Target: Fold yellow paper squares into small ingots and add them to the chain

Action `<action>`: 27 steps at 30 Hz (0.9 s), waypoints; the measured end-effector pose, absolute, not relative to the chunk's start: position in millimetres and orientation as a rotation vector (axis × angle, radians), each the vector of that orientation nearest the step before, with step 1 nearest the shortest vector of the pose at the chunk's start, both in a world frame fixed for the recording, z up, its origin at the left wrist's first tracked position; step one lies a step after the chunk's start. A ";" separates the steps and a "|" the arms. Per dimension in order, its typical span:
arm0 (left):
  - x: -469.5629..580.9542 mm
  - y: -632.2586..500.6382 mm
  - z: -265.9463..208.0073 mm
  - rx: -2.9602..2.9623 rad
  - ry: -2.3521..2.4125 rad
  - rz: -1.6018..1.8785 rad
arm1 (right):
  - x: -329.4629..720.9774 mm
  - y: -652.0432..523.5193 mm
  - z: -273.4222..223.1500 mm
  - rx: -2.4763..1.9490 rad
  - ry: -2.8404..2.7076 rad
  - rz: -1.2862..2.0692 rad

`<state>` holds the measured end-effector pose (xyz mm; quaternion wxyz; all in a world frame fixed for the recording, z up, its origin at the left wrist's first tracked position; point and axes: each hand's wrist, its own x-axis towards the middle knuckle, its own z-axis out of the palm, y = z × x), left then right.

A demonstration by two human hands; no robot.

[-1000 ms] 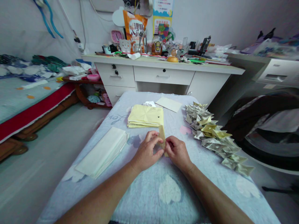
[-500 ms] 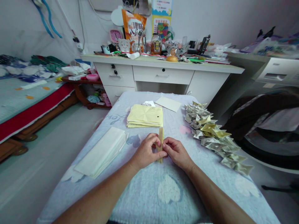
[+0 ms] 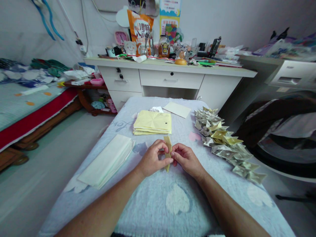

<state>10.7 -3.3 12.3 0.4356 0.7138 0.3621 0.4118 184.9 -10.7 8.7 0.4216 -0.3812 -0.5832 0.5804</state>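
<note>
A narrow strip of folded yellow paper [image 3: 168,144] is held upright between my two hands, above the cloth-covered table [image 3: 138,214]. My left hand [image 3: 153,158] pinches it from the left, thumb and forefinger curled around its middle. On its right edge, my right hand [image 3: 187,159] grips with thumb and fingertips pressed together. Just beyond lies a stack of yellow paper sheets [image 3: 153,122]. To the left rests a bundle of folded white paper [image 3: 106,161]. Part of the strip is hidden by my fingers.
Rows of folded paper pieces [image 3: 225,141] line the table's right side. A pale card [image 3: 177,109] and crumpled white tissue [image 3: 157,109] lie at the back. Beyond stands a cluttered white desk [image 3: 170,79]; a washing machine [image 3: 293,75] is at right, a bed [image 3: 29,105] at left.
The yellow strip has tilted, its top leaning slightly left, and shows more of its face. My left hand has shifted a little left; both hands keep hold of the strip.
</note>
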 end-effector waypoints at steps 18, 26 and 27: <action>17.9 -11.9 6.5 2.047 1.151 1.048 | 179.7 -8.3 -7.6 -1.187 -1.618 0.955; 20.8 -15.5 10.4 1.906 1.118 1.009 | 181.2 -10.3 -2.7 -1.285 -1.685 0.789; 20.4 -15.1 11.2 1.879 1.126 1.010 | 180.8 -11.0 -1.1 -1.290 -1.693 0.770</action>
